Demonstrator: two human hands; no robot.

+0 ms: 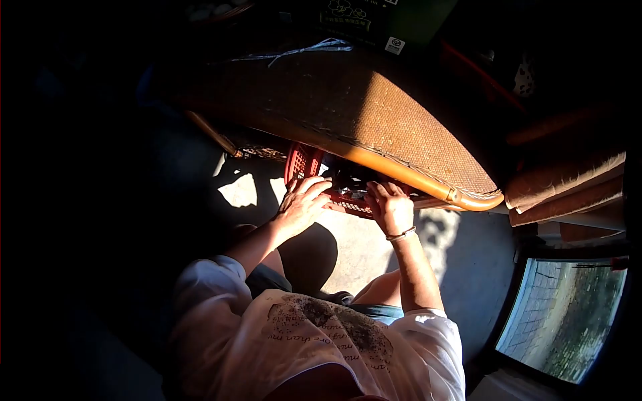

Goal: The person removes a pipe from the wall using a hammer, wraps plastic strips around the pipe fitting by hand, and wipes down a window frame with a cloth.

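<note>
A red plastic basket with a latticed wall sits partly beneath the rounded edge of a woven-top table. My left hand is closed over the basket's near left rim, fingers pointing inward. On the near right rim, my right hand has its fingers curled over the edge; a bracelet circles that wrist. Dark contents show between my hands, too shadowed to name. The far part of the basket is hidden under the tabletop.
A clear plastic strip lies on the tabletop, near a dark green printed box. Brown folded fabric is at the right, above a framed glass pane. A wooden table leg stands left. Deep shadow covers the left side.
</note>
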